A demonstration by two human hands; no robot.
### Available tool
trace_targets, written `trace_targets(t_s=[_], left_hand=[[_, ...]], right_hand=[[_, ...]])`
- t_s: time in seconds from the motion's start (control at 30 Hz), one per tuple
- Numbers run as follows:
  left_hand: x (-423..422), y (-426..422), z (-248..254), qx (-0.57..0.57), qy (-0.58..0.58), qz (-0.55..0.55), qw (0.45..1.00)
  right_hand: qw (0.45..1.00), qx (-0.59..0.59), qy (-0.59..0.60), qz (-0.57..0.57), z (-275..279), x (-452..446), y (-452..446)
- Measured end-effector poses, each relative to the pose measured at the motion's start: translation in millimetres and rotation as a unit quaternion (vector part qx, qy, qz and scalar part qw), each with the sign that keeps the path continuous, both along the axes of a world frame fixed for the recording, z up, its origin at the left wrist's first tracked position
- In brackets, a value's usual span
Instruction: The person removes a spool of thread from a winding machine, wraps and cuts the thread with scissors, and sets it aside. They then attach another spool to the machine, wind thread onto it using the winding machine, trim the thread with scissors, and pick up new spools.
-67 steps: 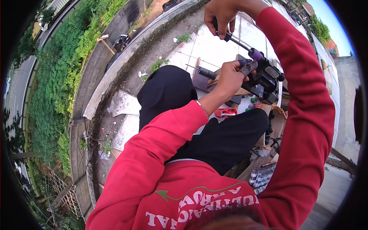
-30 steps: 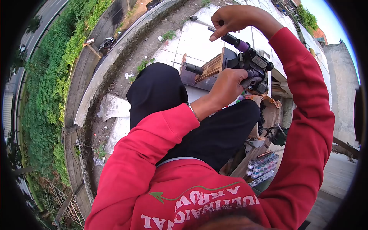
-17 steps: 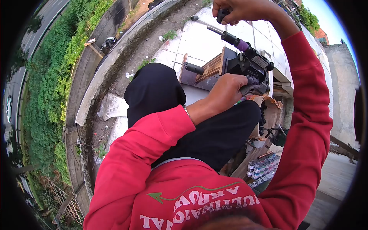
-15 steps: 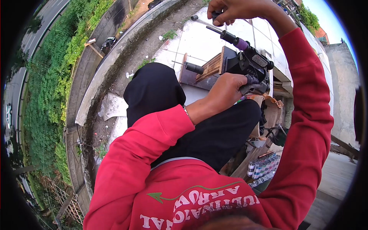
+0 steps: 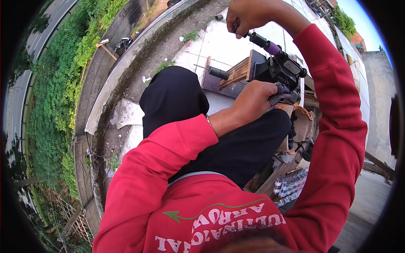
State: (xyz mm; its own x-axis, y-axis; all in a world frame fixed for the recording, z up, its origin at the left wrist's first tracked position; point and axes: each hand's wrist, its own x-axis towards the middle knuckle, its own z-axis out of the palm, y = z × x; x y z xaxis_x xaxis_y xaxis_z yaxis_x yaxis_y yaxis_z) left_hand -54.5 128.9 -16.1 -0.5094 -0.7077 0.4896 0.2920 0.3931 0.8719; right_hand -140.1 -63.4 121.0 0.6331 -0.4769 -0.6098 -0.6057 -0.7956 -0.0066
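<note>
A black power tool (image 5: 276, 69), drill-like in shape, lies beside my knees, with a label on its body and a purple band (image 5: 274, 49) behind its black nose. My left hand (image 5: 255, 97) is closed around a dark grey part at the tool's near end; what exactly it grips is partly hidden. Above, my right hand (image 5: 251, 17) pinches a small dark piece (image 5: 236, 28) at the tip of the rod that extends from the nose. Left of the tool stands a slatted wooden piece (image 5: 236, 72) on a dark board, with a black cylinder (image 5: 218, 73) carrying a thin rod against it.
White tiles (image 5: 217, 46) lie under the tool. A concrete kerb (image 5: 139, 55) curves on the left, with plants and a road beyond. An open cardboard box (image 5: 301, 122) and wrapped, chequered packs (image 5: 291, 183) sit right of my legs. A small dark cylinder (image 5: 219, 17) lies on the tiles.
My right hand has come down and brought the small dark piece from beside the rod to its tip. My left hand keeps its grip; the view has shifted slightly.
</note>
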Motion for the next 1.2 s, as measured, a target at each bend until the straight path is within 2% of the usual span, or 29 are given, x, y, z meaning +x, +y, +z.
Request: trace_targets(t_s=[0.03,0.07,0.1,0.13,0.23,0.3,0.33,0.43,0.47,0.5,0.57,0.63,0.67,0.73,0.8,0.83,0.87,0.93,0.97,1.0,1.07,1.1,1.13,1.2], left_hand=[[1,0,1,0.006,0.01,-0.004,1.0],[2,0,2,0.012,0.018,-0.008,1.0],[2,0,0,0.013,0.018,-0.009,1.0],[1,-1,-2,0.011,0.001,-0.009,1.0],[-4,0,-8,0.007,-0.006,-0.01,1.0],[-5,-1,-10,0.007,0.005,-0.005,1.0],[-4,-1,-10,-0.002,-0.001,-0.007,1.0],[-3,-2,-9,-0.016,0.0,-0.005,1.0],[-4,-1,-9,-0.02,0.005,-0.004,1.0],[-3,0,-8,-0.021,0.005,-0.008,1.0],[1,-1,-8,-0.02,-0.03,-0.019,0.999],[1,-1,-11,-0.028,-0.027,-0.019,0.999],[1,1,-14,-0.032,-0.023,-0.016,0.999],[7,2,-8,-0.027,-0.041,-0.03,0.998],[16,-2,-5,-0.046,-0.093,-0.038,0.994],[17,-4,-8,-0.039,-0.096,-0.046,0.994],[16,-5,-12,-0.015,-0.091,-0.057,0.994],[20,-7,-12,0.046,-0.098,-0.097,0.989],[25,-10,-8,0.079,-0.109,-0.124,0.983],[27,-13,-9,0.063,-0.114,-0.115,0.985],[31,-20,-10,0.055,-0.141,-0.112,0.982],[34,-23,-10,0.054,-0.151,-0.11,0.981],[37,-25,-11,0.055,-0.163,-0.106,0.979],[40,-26,-9,0.066,-0.172,-0.105,0.977]], right_hand=[[0.986,-0.074,-0.116,0.091,0,-9,12],[0.995,-0.027,-0.068,-0.067,-2,-8,6],[0.974,0.021,-0.017,-0.224,1,0,7],[0.977,0.008,0.04,-0.209,2,7,10],[0.983,-0.037,0.071,-0.167,-7,-1,15],[0.982,-0.011,0.111,-0.152,-5,-24,20],[0.993,-0.083,-0.068,-0.041,-7,-41,31],[0.957,-0.127,-0.253,0.054,4,-48,39],[0.973,-0.04,-0.174,-0.147,9,-42,35],[0.935,0.049,-0.086,-0.341,15,-36,35],[0.945,0.014,-0.069,-0.318,5,-42,33],[0.956,-0.01,-0.039,-0.291,19,-28,43],[0.953,-0.062,-0.044,-0.292,31,-24,58],[0.933,-0.141,-0.144,-0.299,39,-34,70],[0.869,-0.179,-0.327,-0.326,44,-46,78],[0.77,-0.089,-0.52,-0.359,41,-54,86],[0.64,0.009,-0.687,-0.344,37,-62,93],[0.374,0.185,-0.845,-0.335,26,-75,131],[0.422,-0.087,-0.843,-0.322,19,-95,157],[0.446,-0.35,-0.773,-0.284,12,-114,180],[0.335,-0.612,-0.662,-0.273,-28,-118,214],[0.221,-0.63,-0.674,-0.316,-68,-109,232],[0.162,-0.609,-0.65,-0.425,-101,-98,246],[0.042,-0.503,-0.684,-0.527,-200,-97,271]])
